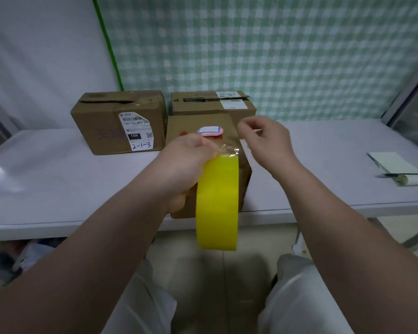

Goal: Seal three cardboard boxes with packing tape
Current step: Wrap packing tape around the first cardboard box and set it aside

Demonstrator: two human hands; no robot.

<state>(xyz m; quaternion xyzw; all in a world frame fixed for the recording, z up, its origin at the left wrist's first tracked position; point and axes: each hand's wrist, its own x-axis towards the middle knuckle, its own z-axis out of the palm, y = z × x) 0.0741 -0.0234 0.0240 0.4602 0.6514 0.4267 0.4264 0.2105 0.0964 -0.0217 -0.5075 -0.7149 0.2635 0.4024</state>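
Three cardboard boxes stand on the pale table [58,189]. The left box [106,121] carries a white label and its top flaps gape. The back box [203,104] also has a slit between its flaps. The near box [203,124] stands at the table's front edge, with a pink-rimmed sticker on it. My left hand [188,162] grips a yellow roll of packing tape [217,203] in front of the near box, thumb on the crinkled loose end. My right hand [266,138] hovers just right of the roll, fingers curled and pinched, holding nothing that I can make out.
A pale notepad [393,162] and a rolled sheet with a pen [405,178] lie at the table's right end. A green-checked curtain hangs behind the boxes. My legs in light trousers are below the table edge. Clutter sits under the table at left.
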